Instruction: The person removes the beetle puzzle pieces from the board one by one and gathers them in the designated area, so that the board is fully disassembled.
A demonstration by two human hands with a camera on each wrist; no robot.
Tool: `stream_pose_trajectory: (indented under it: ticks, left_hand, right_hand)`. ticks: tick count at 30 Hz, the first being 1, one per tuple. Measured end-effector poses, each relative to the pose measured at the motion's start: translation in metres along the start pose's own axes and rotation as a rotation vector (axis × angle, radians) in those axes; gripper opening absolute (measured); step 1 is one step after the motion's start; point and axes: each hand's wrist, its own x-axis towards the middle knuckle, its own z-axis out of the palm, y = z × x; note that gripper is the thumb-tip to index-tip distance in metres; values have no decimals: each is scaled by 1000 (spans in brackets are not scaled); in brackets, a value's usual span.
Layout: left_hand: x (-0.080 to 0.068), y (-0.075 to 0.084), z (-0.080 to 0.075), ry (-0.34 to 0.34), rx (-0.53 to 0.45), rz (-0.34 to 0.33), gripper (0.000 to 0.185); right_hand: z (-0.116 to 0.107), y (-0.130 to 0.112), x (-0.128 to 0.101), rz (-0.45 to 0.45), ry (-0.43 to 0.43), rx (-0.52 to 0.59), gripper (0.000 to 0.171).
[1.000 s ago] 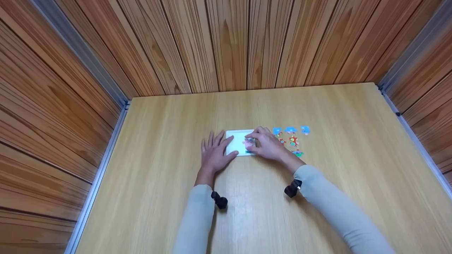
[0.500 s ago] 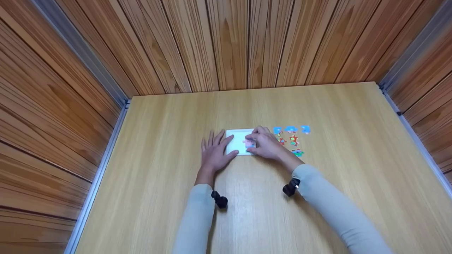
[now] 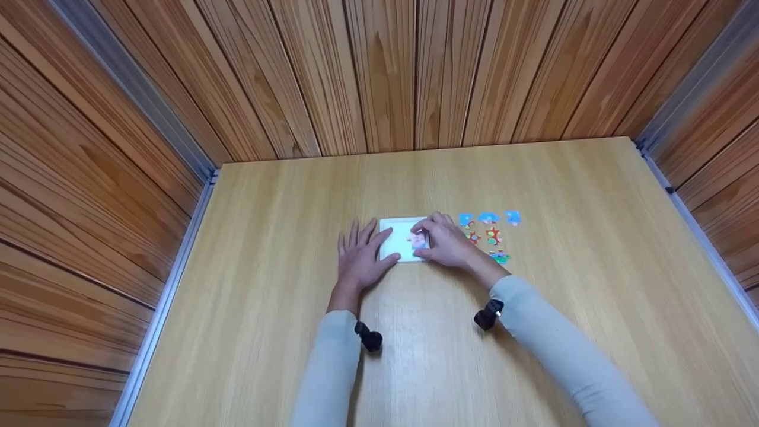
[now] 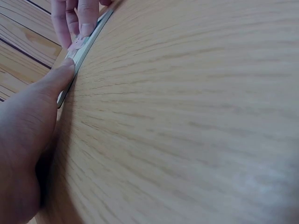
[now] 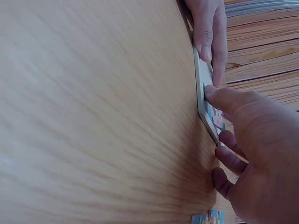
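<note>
A white puzzle tray (image 3: 398, 244) lies flat on the wooden table (image 3: 569, 196). My left hand (image 3: 359, 252) rests flat on the table beside it, thumb against the tray's left edge (image 4: 78, 57). My right hand (image 3: 437, 239) reaches over the tray's right side, and its fingertips (image 4: 79, 21) pinch a pink puzzle piece (image 3: 418, 241) down onto the tray. In the right wrist view the thumb (image 5: 219, 95) lies along the tray's rim (image 5: 202, 84), with the piece (image 5: 216, 115) partly hidden behind it.
Several loose coloured puzzle pieces (image 3: 490, 233) lie in rows on the table just right of the tray, also visible as loose pieces (image 5: 208, 217). Wood-panelled walls (image 3: 379, 71) close in the table at the back and both sides.
My right hand has shifted slightly left and up over the tray, moving the pink piece with it. The left hand and tray have stayed put.
</note>
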Motion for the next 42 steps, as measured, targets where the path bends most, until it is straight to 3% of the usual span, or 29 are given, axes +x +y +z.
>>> stream_pose_trajectory:
  ticks: [4,10,17,30,42]
  left_hand:
    - [0,0,1,-5,-6,-7,78]
    - [0,1,0,-11,-8,-10,78]
    - [1,0,1,-24,2,-17,78]
    - [1,1,2,-17,1,-25,77]
    - [-3,8,-4,-8,10,-21,74]
  right_hand:
    - [-8,-13,-4,38,-21,57,44]
    - [-18,-28,-7,46,-30,18,40]
    - [-21,-31,-6,77,-60,-7,39]
    - [-21,-29,-8,38,-38,-25,39]
    - [-37,-32,-8,75,-68,28,38]
